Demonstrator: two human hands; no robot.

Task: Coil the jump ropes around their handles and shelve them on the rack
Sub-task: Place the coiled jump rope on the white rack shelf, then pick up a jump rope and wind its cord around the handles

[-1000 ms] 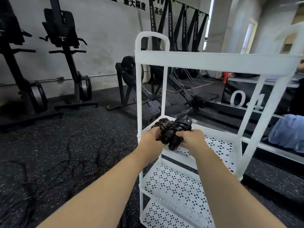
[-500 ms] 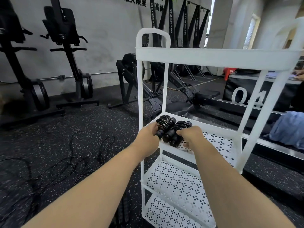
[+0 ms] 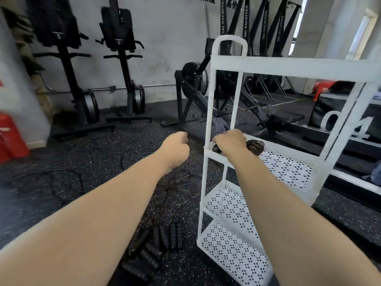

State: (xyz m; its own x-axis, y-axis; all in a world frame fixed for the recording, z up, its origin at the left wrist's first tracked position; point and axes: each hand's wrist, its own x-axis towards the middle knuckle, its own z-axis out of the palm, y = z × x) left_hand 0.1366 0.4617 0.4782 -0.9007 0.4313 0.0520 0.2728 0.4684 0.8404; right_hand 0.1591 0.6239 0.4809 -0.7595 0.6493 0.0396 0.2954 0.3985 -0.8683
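Observation:
A white three-tier rack (image 3: 292, 70) with perforated shelves stands right of centre. My right hand (image 3: 229, 142) grips a coiled black jump rope bundle (image 3: 255, 147) at the front left corner of the middle shelf; one coiled end sticks out past my fingers. My left hand (image 3: 175, 146) hangs in the air left of the rack, fingers curled, holding nothing. On the floor below lie several black ribbed handles (image 3: 165, 236) with loose thin ropes (image 3: 177, 182) tangled around them.
Black ski and rowing machines (image 3: 191, 93) stand along the back wall behind the rack. A red object (image 3: 10, 139) sits at the far left. A low black platform with white numerals (image 3: 348, 124) runs along the right. The floor is speckled black rubber.
My left hand has let go of the bundle and pulled away to the left. My right hand has lowered the bundle onto the middle shelf. The view has swung left and down.

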